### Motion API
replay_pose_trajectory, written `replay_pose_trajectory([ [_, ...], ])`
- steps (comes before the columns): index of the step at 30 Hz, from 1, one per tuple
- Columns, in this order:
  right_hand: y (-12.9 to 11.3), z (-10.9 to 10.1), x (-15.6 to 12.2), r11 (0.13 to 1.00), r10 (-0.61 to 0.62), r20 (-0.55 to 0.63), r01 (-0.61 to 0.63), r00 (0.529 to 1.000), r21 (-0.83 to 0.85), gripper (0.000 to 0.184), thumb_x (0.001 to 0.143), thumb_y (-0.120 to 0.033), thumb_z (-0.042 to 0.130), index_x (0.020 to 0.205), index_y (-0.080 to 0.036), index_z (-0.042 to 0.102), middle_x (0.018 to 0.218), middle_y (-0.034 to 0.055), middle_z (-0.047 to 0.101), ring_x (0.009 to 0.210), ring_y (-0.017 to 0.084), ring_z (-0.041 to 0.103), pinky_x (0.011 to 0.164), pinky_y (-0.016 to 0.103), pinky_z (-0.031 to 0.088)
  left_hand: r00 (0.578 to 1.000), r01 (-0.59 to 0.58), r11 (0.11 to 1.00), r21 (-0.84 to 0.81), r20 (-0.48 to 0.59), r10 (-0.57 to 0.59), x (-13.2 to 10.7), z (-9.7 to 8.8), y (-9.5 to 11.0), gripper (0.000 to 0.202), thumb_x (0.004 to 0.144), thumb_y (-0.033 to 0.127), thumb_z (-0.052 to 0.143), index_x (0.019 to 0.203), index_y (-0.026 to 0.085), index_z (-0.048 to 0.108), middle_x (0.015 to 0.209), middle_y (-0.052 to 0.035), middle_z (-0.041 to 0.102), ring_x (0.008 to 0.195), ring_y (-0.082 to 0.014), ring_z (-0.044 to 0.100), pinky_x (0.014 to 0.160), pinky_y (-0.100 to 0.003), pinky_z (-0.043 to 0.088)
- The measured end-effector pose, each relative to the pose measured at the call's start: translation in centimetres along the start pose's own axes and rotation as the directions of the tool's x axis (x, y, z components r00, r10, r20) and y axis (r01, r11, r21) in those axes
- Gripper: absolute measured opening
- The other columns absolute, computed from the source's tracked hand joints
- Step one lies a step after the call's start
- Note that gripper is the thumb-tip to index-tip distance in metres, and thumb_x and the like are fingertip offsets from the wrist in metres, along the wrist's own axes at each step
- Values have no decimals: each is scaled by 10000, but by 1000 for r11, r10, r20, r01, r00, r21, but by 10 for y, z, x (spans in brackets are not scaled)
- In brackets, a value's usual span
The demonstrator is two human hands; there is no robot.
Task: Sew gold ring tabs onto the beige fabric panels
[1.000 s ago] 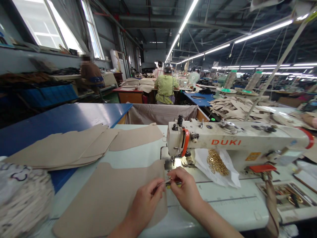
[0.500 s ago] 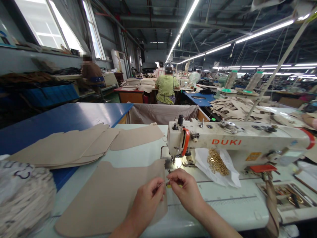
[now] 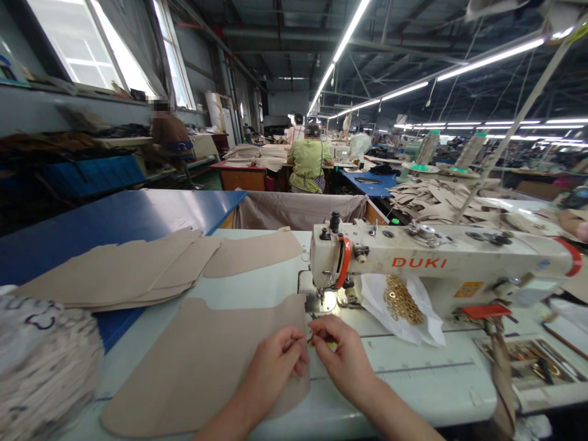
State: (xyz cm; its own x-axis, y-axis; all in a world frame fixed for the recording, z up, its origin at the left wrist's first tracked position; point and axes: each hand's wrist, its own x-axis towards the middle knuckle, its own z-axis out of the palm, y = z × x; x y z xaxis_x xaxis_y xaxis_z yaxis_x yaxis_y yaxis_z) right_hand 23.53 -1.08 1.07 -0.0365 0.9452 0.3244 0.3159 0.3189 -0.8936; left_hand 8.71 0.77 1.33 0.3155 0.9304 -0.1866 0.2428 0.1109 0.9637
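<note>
My left hand (image 3: 278, 360) is over the right part of a large beige fabric panel (image 3: 197, 361), its fingers curled together. Just right of the panel's edge, my right hand (image 3: 342, 352) pinches with thumb and forefinger. Whatever either hand holds is too small or hidden to make out. The fingertips of both hands face each other, slightly apart. Behind them is the needle area of a white sewing machine (image 3: 441, 254), lit by a small lamp. Gold-coloured metal rings or links (image 3: 402, 300) lie on white paper (image 3: 429, 327) under the machine's arm.
Stacked beige panels (image 3: 138, 269) lie at the left, with a single beige piece (image 3: 257, 252) behind. A plastic bag of pale strips (image 3: 46, 367) fills the left front corner. To the right is a parts tray (image 3: 528, 367). A co-worker in green (image 3: 307, 160) sits ahead.
A thin pale strand or strip showed between my fingertips earlier; now I cannot see it. My left fingers have loosened a little, and both hands stay in nearly the same place.
</note>
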Motion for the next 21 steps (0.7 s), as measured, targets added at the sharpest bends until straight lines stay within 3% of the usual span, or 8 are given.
replay_pose_trajectory([
  [4, 4, -3, 0, 976, 128, 18, -129, 992, 175, 175, 757, -150, 540, 855, -184, 682, 751, 20, 646, 683, 146, 602, 640, 254, 464, 999, 44, 997, -61, 27, -43, 0, -2, 5, 296, 686, 480, 524, 666, 185, 523, 548, 17, 589, 454, -126, 528, 485, -245, 416],
  [7, 10, -2, 3, 901, 251, 51, -253, 967, 352, 77, 686, -221, 658, 751, -185, 676, 666, 1, 650, 609, 143, 600, 602, 257, 464, 999, 31, 997, -65, 37, -28, -1, -4, 9, 295, 691, 469, 547, 675, 175, 531, 547, 13, 596, 459, -121, 532, 492, -245, 419],
  [9, 14, -2, 4, 847, 306, 94, -316, 947, 427, 147, 633, -292, 735, 709, -185, 668, 607, -9, 642, 569, 143, 594, 575, 259, 462, 998, 24, 996, -86, 56, -19, -1, -4, 10, 291, 688, 465, 563, 694, 177, 523, 530, 20, 594, 448, -120, 528, 481, -243, 419],
  [14, 13, -1, 5, 764, 367, 193, -413, 910, 496, 329, 560, -432, 803, 688, -168, 653, 575, -11, 632, 569, 150, 619, 566, 259, 472, 993, 27, 991, -134, 119, -11, 1, -6, 10, 302, 682, 468, 599, 714, 191, 481, 511, 31, 602, 427, -111, 529, 457, -231, 416],
  [21, 8, -1, 4, 712, 433, 231, -488, 871, 506, 386, 526, -456, 824, 689, -157, 642, 583, -8, 641, 552, 135, 614, 564, 249, 478, 985, 85, 981, -174, 166, -56, 3, -10, 8, 325, 659, 470, 627, 720, 182, 487, 518, 25, 620, 416, -103, 543, 445, -218, 411],
])
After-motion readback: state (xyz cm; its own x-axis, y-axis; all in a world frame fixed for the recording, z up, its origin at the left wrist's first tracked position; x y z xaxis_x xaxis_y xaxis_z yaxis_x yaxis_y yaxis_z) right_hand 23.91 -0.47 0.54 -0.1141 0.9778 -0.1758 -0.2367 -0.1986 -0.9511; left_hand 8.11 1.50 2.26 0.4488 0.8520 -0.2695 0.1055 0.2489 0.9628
